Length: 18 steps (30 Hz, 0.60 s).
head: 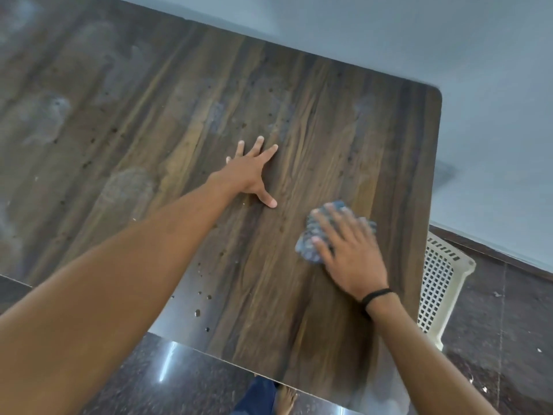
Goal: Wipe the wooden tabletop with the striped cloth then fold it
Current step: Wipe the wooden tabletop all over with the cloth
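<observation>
The dark wooden tabletop (185, 121) fills most of the view, with pale dusty smears at the left and small dark droplets near the front edge. My left hand (253, 172) lies flat on the wood near the middle, fingers spread, holding nothing. My right hand (348, 250) presses down on the bunched blue-grey striped cloth (308, 245) at the right side of the table. The cloth shows beyond my fingertips and to their left; the rest is hidden under my palm. A black band circles my right wrist.
A cream plastic basket (443, 283) with a lattice wall stands on the floor just past the table's right edge. A pale wall (449, 40) runs along the far side. Dark speckled floor (493, 339) and my bare foot (285, 399) show below the front edge.
</observation>
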Available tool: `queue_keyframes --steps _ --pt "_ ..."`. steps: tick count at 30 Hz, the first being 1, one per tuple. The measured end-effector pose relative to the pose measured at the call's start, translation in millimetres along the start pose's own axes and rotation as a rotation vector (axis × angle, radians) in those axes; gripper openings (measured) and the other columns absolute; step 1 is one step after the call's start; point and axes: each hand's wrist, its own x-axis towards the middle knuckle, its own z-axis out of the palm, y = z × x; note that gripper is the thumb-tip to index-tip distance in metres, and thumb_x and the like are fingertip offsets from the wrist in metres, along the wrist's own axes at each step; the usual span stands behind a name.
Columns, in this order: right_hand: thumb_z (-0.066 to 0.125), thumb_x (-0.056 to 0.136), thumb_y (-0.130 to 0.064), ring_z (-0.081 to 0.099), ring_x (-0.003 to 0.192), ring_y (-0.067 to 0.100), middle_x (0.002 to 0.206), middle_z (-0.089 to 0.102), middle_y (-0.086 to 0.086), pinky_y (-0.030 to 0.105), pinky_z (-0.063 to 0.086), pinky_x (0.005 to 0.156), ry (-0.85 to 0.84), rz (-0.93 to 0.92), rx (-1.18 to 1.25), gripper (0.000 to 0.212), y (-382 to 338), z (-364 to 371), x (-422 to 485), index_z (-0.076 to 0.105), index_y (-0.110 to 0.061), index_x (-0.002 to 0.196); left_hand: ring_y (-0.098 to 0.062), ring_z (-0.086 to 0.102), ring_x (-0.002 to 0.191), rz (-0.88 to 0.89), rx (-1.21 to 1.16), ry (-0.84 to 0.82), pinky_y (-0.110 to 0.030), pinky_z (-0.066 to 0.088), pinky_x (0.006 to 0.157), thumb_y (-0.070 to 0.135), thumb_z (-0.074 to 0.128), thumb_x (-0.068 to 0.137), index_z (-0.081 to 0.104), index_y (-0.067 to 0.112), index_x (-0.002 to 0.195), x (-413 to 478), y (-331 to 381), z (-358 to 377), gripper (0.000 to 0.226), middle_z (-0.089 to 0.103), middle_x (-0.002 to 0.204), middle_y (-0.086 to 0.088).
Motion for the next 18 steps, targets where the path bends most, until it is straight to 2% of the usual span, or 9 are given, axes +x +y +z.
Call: queue_keyframes --steps 3,4,6,7,10,11,14,15,18 --pt "0.025 0.104 -0.052 0.030 0.149 0.031 0.163 0.034 0.005 0.055 0.021 0.121 0.123 0.379 0.035 0.058 12 -5 28 0.034 -0.029 0.157 -0.037 -0.022 0.148 -0.001 -0.012 -0.013 -0.065 0.004 0.116 0.050 0.092 0.057 -0.012 0.038 0.156 0 -4 -1 0.145 -0.027 0.162 0.006" --pt "0.025 0.104 -0.051 0.028 0.150 0.031 0.163 0.032 0.005 0.055 0.020 0.121 0.072 0.343 0.031 0.058 -3 -6 29 0.032 -0.029 0.158 -0.037 -0.023 0.148 -0.004 -0.010 -0.024 -0.065 0.004 0.116 0.050 0.092 0.057 -0.013 0.038 0.156 1 -2 -1 0.145 -0.028 0.162 0.006" --pt "0.021 0.105 -0.054 0.021 0.153 0.025 0.166 0.025 -0.001 0.050 0.015 0.124 -0.058 -0.003 -0.003 0.058 -15 -2 16 0.024 -0.034 0.159 -0.036 -0.025 0.148 -0.019 -0.005 -0.046 -0.066 0.004 0.116 0.048 0.091 0.059 -0.015 0.038 0.156 1 1 -3 0.144 -0.030 0.161 0.007" --pt "0.020 0.105 -0.054 0.021 0.153 0.024 0.166 0.025 -0.003 0.049 0.016 0.124 -0.067 -0.073 -0.005 0.057 -4 -4 17 0.025 -0.036 0.159 -0.036 -0.026 0.147 -0.030 -0.004 -0.052 -0.067 0.005 0.115 0.048 0.091 0.060 -0.015 0.039 0.155 3 2 -4 0.143 -0.030 0.161 0.008" --pt "0.024 0.104 -0.052 0.026 0.150 0.029 0.164 0.029 0.001 0.054 0.019 0.121 0.091 0.360 0.044 0.057 28 -13 43 0.029 -0.033 0.157 -0.037 -0.031 0.145 -0.039 -0.005 -0.040 -0.072 0.003 0.112 0.051 0.089 0.061 -0.017 0.040 0.154 7 6 -17 0.142 -0.032 0.160 0.010" --pt "0.023 0.104 -0.051 0.025 0.151 0.030 0.165 0.027 0.002 0.055 0.017 0.122 0.077 0.422 0.051 0.057 22 -13 47 0.028 -0.033 0.158 -0.037 -0.032 0.144 -0.026 0.000 -0.026 -0.072 0.001 0.112 0.052 0.089 0.062 -0.018 0.040 0.154 10 9 -23 0.141 -0.033 0.159 0.010" --pt "0.017 0.105 -0.055 0.013 0.155 0.023 0.169 0.015 -0.004 0.045 0.005 0.125 -0.105 0.001 0.009 0.058 -7 -5 34 0.018 -0.037 0.160 -0.038 -0.032 0.144 0.002 0.026 -0.004 -0.071 0.002 0.113 0.054 0.089 0.060 -0.018 0.040 0.154 23 21 -41 0.143 -0.033 0.159 0.009" --pt "0.015 0.105 -0.056 0.013 0.155 0.021 0.168 0.016 -0.006 0.044 0.004 0.125 -0.100 -0.036 0.019 0.058 1 -7 35 0.018 -0.038 0.160 -0.039 -0.031 0.144 0.001 0.027 -0.023 -0.072 0.005 0.114 0.055 0.089 0.059 -0.019 0.040 0.153 28 22 -42 0.144 -0.034 0.159 0.009" --pt "0.018 0.103 -0.054 0.020 0.153 0.027 0.166 0.024 -0.001 0.052 0.012 0.124 0.058 0.367 0.065 0.059 29 -13 58 0.025 -0.035 0.159 -0.040 -0.028 0.145 -0.020 0.065 -0.104 -0.071 0.011 0.114 0.055 0.091 0.056 -0.022 0.044 0.151 36 21 -35 0.148 -0.037 0.157 0.011"
